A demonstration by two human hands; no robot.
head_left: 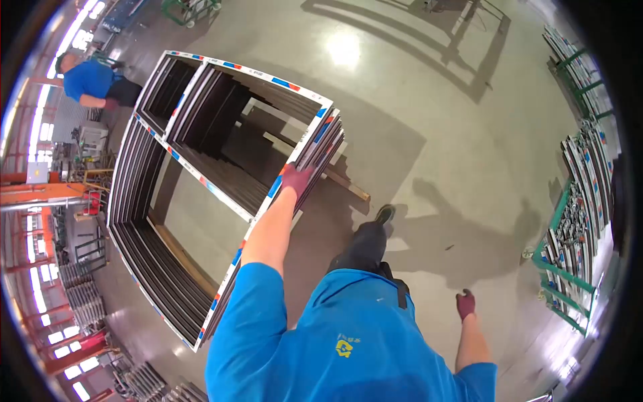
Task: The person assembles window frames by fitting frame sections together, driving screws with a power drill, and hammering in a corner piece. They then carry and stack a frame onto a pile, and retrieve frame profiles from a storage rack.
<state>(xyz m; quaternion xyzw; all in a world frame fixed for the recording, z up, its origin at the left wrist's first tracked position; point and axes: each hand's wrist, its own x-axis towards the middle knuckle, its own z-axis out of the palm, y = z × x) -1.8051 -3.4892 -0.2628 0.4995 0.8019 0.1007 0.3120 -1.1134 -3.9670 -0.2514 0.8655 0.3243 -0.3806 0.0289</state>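
Observation:
My left hand [297, 178], in a maroon glove, is on the near edge of a stack of window frames [268, 195], its fingers bent over the outer frame. The frames are dark inside, with white film and red and blue marks on their faces, and stand close behind one another. Each is divided by crossbars into several openings. Away from the stack, my right hand [465, 304], also gloved in maroon, hangs low over the floor at my side. Its fingers are loosely bent and slightly apart, with nothing visible in them.
Wooden beams [347, 185] lie under the stack. A co-worker in a blue shirt [90, 80] stands beyond its far end. On the right, green racks [566, 298] hold more profiles. An orange beam [40, 193] and stacked parts [82, 295] line the left side.

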